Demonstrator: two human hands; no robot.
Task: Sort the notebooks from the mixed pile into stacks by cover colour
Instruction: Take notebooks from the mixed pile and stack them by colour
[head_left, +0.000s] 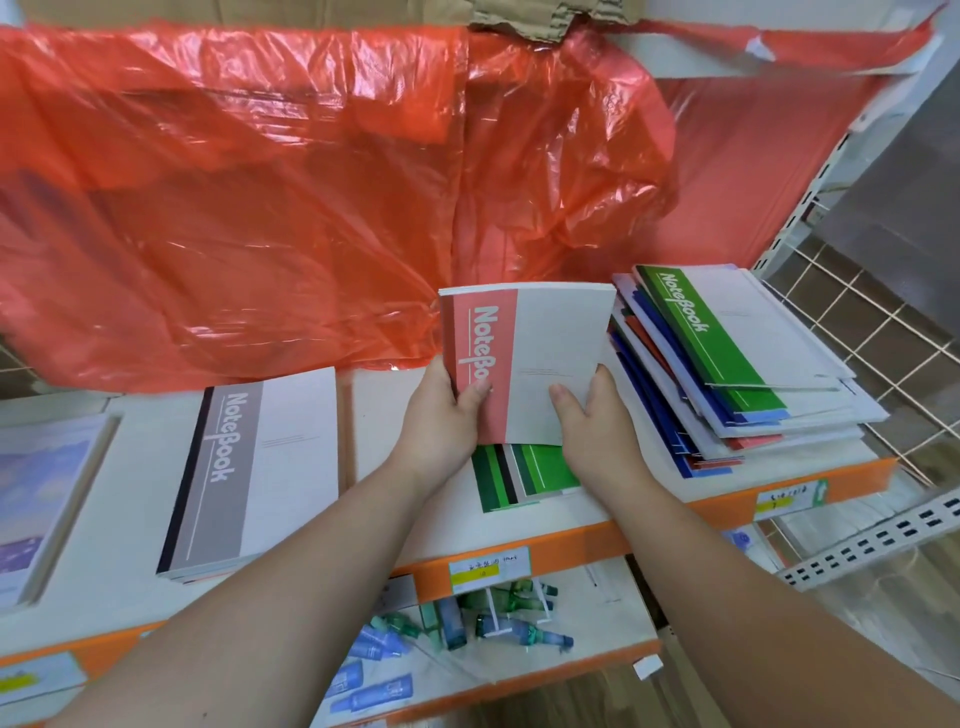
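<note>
Head: left hand (441, 415) and right hand (597, 421) grip 1 red notebook (540, 353); 1 grey stack (249, 473) at 9 o'clock, 1 green stack (524, 478) at 6, 1 pile (727, 364) at 3.

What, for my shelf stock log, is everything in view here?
red-banded notebooks: one bundle, red and white, held at the shelf centre
grey-banded notebook stack: one, grey and white, shelf left
green notebooks: a few, green, shelf under the hands
mixed pile: one, green on top, blue and red below, shelf right
plastic sheet: one, red, behind the shelf
small bottles: several, blue and green, lower shelf
hands: two, left hand and right hand gripping the bundle's lower corners
</note>
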